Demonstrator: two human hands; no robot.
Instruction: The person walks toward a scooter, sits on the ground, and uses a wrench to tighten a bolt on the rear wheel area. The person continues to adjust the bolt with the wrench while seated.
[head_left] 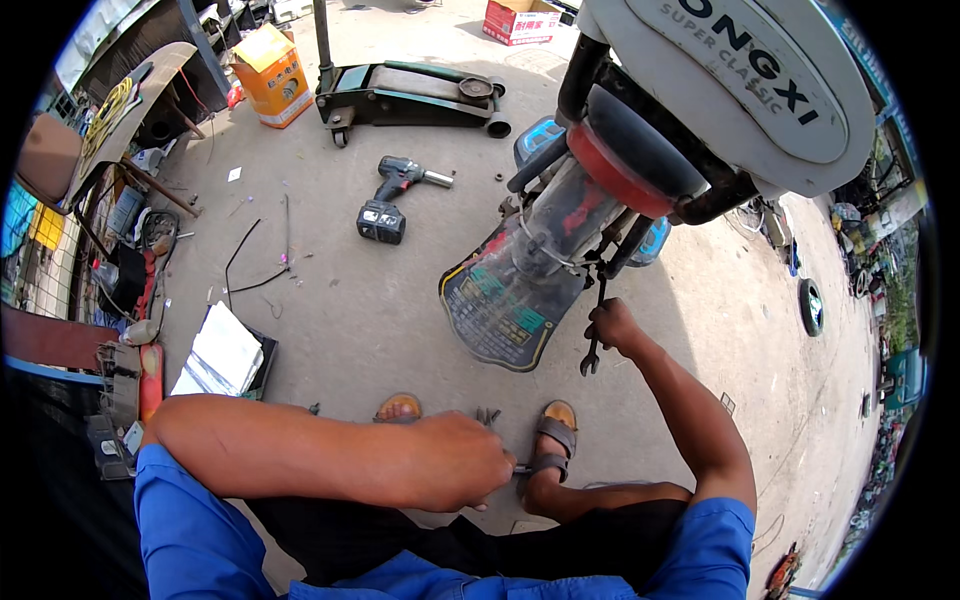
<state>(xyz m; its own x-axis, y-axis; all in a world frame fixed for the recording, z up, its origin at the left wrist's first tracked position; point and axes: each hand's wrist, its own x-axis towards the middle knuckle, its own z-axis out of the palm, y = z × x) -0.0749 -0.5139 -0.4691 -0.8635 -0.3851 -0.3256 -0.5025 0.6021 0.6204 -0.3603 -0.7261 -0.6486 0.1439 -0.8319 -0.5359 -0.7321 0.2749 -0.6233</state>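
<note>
Wrench (601, 287) hangs just right of the mudguard (500, 305); our right hand (612, 325) wraps its shaft, probably for leverage. Our left hand (465, 460), nearer us than the mudguard, is curled closed; its contents we cannot tell.

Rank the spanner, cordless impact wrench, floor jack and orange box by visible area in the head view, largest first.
1. Floor jack
2. Orange box
3. Cordless impact wrench
4. Spanner, partly covered by the right hand

Pale concrete floor (340, 320), cordless impact wrench (392, 192), green jack (400, 106), orange carton (272, 82)
</note>
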